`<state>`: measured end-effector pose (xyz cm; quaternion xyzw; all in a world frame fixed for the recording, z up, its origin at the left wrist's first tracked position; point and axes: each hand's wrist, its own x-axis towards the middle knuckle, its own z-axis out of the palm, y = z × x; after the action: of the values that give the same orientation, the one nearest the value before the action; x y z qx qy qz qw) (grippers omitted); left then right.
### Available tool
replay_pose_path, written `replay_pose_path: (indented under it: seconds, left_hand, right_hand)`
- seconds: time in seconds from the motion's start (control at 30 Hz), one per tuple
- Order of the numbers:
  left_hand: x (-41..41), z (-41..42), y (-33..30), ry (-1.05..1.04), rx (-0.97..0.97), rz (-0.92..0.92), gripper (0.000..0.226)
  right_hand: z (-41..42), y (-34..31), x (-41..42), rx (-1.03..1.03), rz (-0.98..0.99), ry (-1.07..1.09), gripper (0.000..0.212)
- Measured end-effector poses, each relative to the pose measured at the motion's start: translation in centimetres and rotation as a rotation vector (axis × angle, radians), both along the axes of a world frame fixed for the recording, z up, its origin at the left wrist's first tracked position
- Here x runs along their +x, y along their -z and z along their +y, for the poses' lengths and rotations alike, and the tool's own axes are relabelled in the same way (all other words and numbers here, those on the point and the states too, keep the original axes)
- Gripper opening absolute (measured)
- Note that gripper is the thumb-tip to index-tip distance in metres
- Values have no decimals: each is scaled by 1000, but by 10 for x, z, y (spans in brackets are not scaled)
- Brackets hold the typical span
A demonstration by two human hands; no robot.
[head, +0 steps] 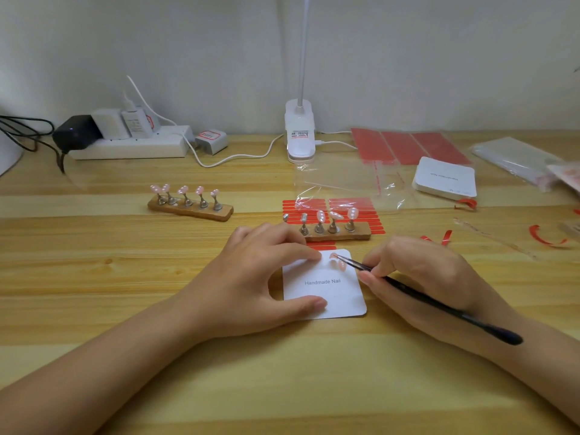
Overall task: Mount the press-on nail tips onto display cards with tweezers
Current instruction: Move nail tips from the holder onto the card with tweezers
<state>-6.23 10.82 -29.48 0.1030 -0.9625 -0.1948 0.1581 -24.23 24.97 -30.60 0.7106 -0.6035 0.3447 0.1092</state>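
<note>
Head view: left hand (251,277) presses card (329,296) edge; right hand (420,277) pinches tweezers (439,304)

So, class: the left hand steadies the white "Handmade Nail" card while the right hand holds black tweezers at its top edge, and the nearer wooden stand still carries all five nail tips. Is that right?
Not quite. In the head view the nearer wooden stand carries three nail tips, and two posts stand bare. The rest holds: the left hand steadies the card, and the right hand holds the tweezers at its top edge.
</note>
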Motion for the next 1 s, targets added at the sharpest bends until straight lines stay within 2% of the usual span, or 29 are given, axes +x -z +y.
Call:
replay_pose_path:
  seconds: [0.37, 0.73, 0.9, 1.0]
  left_hand:
    - [0, 0, 0, 3, 7, -7, 56]
    - [0, -1, 0, -4, 16, -25, 58]
    - [0, 0, 0, -4, 20, -23, 57]
    - [1, 0, 0, -4, 25, -25, 57]
  right_hand:
    - [1, 1, -1, 44, 37, -15, 28]
    - [2, 2, -4, 53, 63, -50, 41]
    - [4, 0, -2, -46, 81, -104, 26]
    - [7, 0, -2, -100, 8, -92, 26]
